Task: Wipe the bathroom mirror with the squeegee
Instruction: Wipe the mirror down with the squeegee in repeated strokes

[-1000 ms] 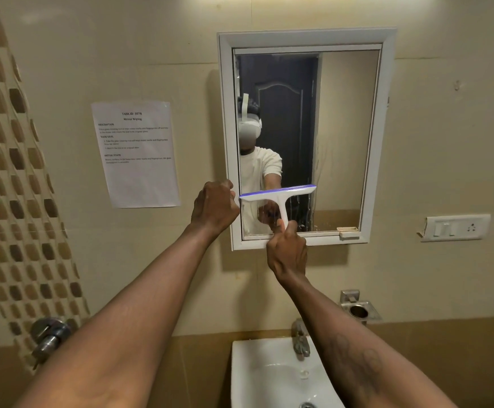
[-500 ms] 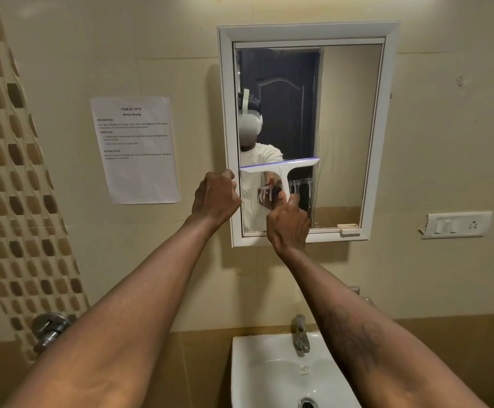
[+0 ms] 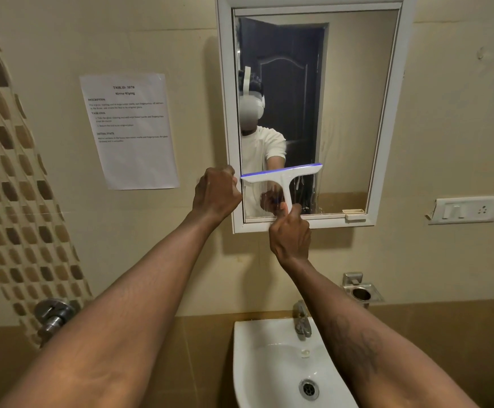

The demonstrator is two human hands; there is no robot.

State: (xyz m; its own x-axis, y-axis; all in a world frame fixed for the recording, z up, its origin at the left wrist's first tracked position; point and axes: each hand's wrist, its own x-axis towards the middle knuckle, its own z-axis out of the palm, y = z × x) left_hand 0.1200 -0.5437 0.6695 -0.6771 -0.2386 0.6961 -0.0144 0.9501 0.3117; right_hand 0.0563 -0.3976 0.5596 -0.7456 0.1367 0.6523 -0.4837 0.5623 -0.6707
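Observation:
The white-framed mirror (image 3: 354, 113) hangs on the beige wall above the sink. A white squeegee (image 3: 281, 175) with a blue blade edge lies flat against the lower left of the glass, blade nearly level and handle pointing down. My right hand (image 3: 291, 237) is closed around the handle at the bottom frame rail. My left hand (image 3: 216, 195) is curled in a fist on the mirror's left frame edge, level with the blade. Wet streaks show on the glass below and to the right of the blade.
A printed sheet (image 3: 128, 131) is taped to the wall left of the mirror. Below are a white sink (image 3: 257, 363) with a metal tap (image 3: 303, 319), a metal cup holder (image 3: 360, 293), a switch panel (image 3: 466, 209) at right and a wall valve (image 3: 52, 315) at left.
The squeegee rose up the glass, then came back down toward the bottom rail with my right hand. My left hand stayed on the frame edge. The view sits closer to the mirror.

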